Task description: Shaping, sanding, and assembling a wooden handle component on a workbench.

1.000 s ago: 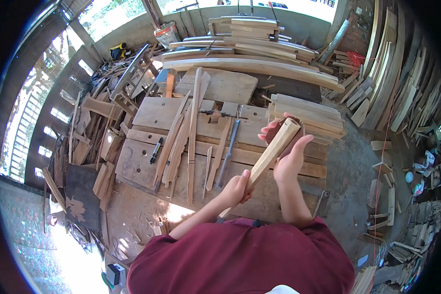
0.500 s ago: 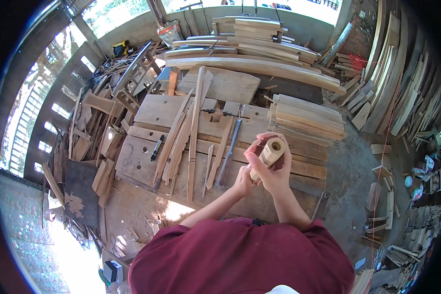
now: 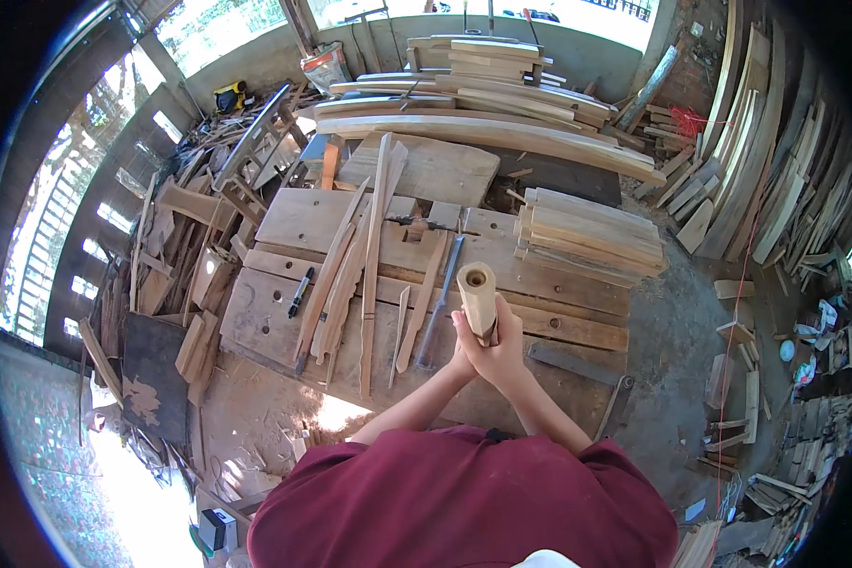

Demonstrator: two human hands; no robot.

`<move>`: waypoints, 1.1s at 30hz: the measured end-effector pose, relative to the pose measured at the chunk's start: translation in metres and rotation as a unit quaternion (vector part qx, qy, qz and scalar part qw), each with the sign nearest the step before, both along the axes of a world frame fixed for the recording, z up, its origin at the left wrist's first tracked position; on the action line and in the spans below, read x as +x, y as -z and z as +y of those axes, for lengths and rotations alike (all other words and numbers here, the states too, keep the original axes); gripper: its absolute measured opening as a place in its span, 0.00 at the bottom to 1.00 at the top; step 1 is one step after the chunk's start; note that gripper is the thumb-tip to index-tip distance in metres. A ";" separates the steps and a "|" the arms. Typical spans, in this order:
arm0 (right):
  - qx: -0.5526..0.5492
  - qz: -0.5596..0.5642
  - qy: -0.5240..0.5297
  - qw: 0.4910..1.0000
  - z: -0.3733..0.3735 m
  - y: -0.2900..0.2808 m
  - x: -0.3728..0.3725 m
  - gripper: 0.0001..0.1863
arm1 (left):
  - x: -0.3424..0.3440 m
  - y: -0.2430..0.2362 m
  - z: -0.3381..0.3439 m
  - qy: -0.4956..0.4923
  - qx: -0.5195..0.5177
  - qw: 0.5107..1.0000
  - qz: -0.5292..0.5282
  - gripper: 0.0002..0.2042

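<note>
Two hands meet low over the bench [image 3: 241, 301] in the head view, with a pale wooden rod [image 3: 480, 305] raised between them near the front edge. The rod stands steeply, its upper end toward the camera and showing a round, dark hole; its sides look faceted. The right hand [image 3: 505, 352] is wrapped about the lower visible part, thumb in front and fingers round the right side. The left hand [image 3: 460, 363] lies just below and to the left, against the right; its fingers are mostly hidden, so I cannot tell how it grips. Both forearms rise from a maroon shirt [image 3: 464, 492]. Left of the rod, a blue-grey bar [image 3: 442, 301] lies slantwise on the bench, then a pointed strip [image 3: 420, 305], a thin sliver [image 3: 399, 331] and a long strip [image 3: 370, 312] reaching past the bench's middle. Farther left is a dark marker [image 3: 301, 292], near two round holes in the bench top. To the right, boards [image 3: 592, 235] are stacked, with a flat dark bar [image 3: 573, 363] nearer the person. Long planks [image 3: 488, 127] lie beyond the bench; offcuts [image 3: 191, 204] are heaped at its left.
</note>
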State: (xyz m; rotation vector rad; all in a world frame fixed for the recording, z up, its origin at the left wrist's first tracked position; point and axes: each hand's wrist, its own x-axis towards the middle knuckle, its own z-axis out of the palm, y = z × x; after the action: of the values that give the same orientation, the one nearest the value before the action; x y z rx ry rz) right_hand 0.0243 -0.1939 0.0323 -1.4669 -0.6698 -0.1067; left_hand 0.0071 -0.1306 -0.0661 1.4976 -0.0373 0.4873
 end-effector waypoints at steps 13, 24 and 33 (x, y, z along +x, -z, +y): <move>-0.038 0.016 -0.059 0.997 -0.017 0.007 0.009 0.18 | -0.001 -0.010 0.005 0.013 0.109 0.992 0.057 0.19; 0.310 0.237 -0.105 0.915 -0.043 -0.028 0.038 0.41 | -0.030 -0.027 0.002 0.051 0.087 0.954 0.281 0.31; 0.251 0.201 -0.145 0.936 -0.036 -0.042 0.023 0.43 | -0.035 -0.044 0.019 0.072 0.031 0.960 0.268 0.30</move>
State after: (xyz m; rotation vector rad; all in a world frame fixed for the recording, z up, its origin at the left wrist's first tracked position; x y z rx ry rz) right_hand 0.0469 -0.2296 0.0740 -0.8474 -0.4673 0.2339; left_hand -0.0281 -0.1114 -0.0225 1.6333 0.2639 -0.0477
